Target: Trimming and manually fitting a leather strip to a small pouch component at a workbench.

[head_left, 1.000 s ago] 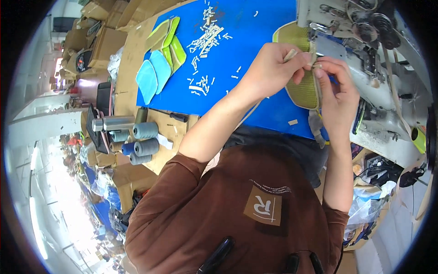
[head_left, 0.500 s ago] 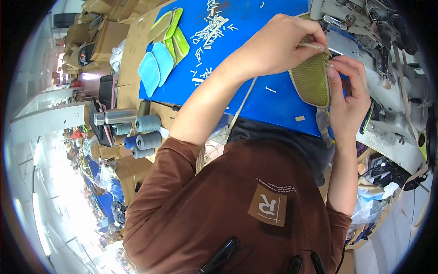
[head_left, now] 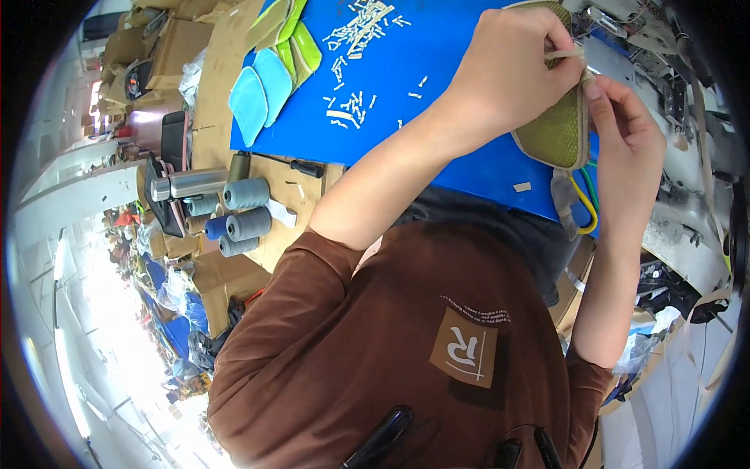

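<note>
Both hands work at the far right of the blue tabletop, over an olive-green mesh fabric piece [head_left: 549, 137] with a pale bound edge. A narrow beige strip [head_left: 564, 55] is pinched between the thumb and fingers of my left hand [head_left: 519, 66], at the upper part of the piece. My right hand [head_left: 631, 144] has thumb and forefinger closed on the right edge of the fabric piece, close to my left fingertips. Part of the piece is hidden behind my left hand.
White tape clippings [head_left: 363, 27] lie on the blue tabletop [head_left: 312, 141]. Light-blue fabric pieces [head_left: 250, 105] and lime-green ones [head_left: 306, 48] overlap at left. Thread cones [head_left: 248, 224], a metal flask [head_left: 191, 184] and a black-handled tool [head_left: 306, 168] sit nearer. Machinery [head_left: 680, 195] stands at right.
Both hands and the fabric piece have shifted right in the picture. The long pale cord under my left forearm no longer shows. A yellow loop now shows below the piece.
</note>
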`<control>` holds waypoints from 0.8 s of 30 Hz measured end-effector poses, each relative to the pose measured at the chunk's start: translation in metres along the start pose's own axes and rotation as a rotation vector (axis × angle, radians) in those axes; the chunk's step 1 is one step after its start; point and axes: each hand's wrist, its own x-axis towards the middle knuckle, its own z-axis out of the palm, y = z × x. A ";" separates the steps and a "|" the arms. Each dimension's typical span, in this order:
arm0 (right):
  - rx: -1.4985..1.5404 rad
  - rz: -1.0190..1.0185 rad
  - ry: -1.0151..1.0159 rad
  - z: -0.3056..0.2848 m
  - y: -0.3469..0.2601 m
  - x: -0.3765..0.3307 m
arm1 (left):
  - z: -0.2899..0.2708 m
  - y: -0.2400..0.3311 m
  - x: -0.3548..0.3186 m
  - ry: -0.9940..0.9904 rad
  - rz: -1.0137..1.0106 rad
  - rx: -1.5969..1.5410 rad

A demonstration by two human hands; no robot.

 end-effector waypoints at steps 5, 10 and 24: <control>0.131 0.078 -0.007 0.000 0.003 0.007 | 0.007 -0.002 -0.005 0.091 -0.018 -0.040; 0.143 0.146 -0.005 -0.003 0.008 0.011 | 0.016 -0.004 -0.008 0.140 -0.167 -0.231; 0.148 0.312 -0.157 -0.016 0.005 0.027 | 0.009 -0.015 -0.010 -0.080 -0.325 -0.209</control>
